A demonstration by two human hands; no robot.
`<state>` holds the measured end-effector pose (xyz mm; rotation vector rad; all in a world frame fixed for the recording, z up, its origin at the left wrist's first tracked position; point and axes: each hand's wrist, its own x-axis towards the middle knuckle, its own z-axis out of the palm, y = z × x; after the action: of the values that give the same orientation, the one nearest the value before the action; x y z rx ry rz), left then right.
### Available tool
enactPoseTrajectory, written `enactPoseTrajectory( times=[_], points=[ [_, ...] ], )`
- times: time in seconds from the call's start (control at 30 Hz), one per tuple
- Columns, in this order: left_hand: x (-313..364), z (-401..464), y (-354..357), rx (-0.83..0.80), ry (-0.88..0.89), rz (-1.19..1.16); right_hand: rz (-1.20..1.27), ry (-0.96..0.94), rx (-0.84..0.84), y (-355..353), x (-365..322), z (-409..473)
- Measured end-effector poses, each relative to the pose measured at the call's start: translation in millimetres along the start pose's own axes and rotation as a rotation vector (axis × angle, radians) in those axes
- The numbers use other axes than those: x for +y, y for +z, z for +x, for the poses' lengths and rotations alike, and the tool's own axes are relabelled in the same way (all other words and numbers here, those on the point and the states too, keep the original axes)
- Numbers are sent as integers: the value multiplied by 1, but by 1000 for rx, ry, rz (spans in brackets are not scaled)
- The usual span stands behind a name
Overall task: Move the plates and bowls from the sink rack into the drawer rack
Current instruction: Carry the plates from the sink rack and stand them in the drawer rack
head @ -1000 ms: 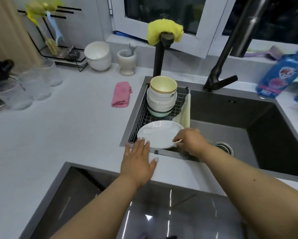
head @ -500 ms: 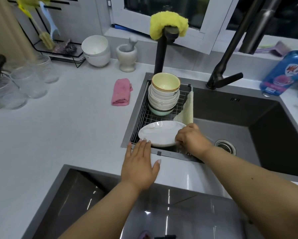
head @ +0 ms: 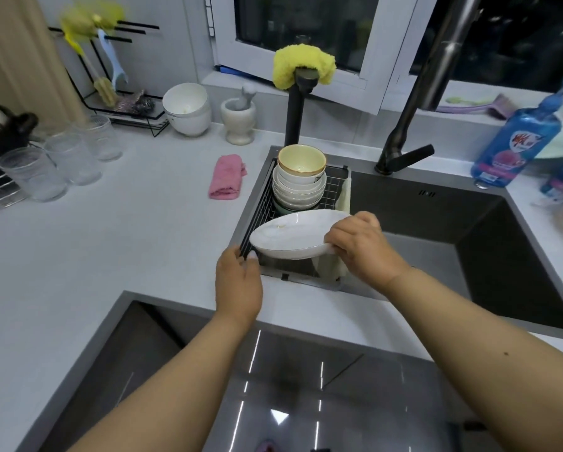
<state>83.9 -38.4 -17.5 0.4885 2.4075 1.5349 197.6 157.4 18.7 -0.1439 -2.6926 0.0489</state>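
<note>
Now right hand [head: 360,247] pinches plate [head: 293,234] rim above sink rack [head: 333,187]; left hand [head: 239,282], fingers relaxed, should support opposite edge.

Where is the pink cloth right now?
The pink cloth lies on the white counter, just left of the sink rack and its stacked bowls.

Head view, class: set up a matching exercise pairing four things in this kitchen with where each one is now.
Things:
1. plate
2. bowls
3. pink cloth
4. yellow cloth

Places:
A. draped over a black post
B. stacked in the sink rack
C. flat on the counter, left of the sink
D. tilted, held at its edge by the right hand

Pairs: 1-D, 2-B, 3-C, 4-A
</note>
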Motion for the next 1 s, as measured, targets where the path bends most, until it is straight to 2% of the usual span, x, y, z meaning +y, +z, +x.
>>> enactPoseTrajectory(
  times=[0.2, 0.27, 0.4, 0.67, 0.77, 0.83, 1.0],
  points=[
    [48, -33, -12, -171, -555, -840, 21, -171, 90, -37, -23, -27],
    [53, -53, -17, -158, -607, -918, 51, -225, 108, -48, -34, -40],
    [51, -101, -23, -90, -579, -913, 152, -242, 87, -66, -51, -75],
    [55, -217, -33, 97, -524, -948, 502, 234, 86, -101, -95, -140],
    [56, -255, -40, 156, -509, -955, 616, 395, 15, -105, -111, -155],
    [53, -276, -46, 191, -505, -962, 806, 507, -63, -108, -122, -162],
    [46, -318, -65, 288, -510, -995, 1532, 805, -289, -122, -160, -172]
  ],
)
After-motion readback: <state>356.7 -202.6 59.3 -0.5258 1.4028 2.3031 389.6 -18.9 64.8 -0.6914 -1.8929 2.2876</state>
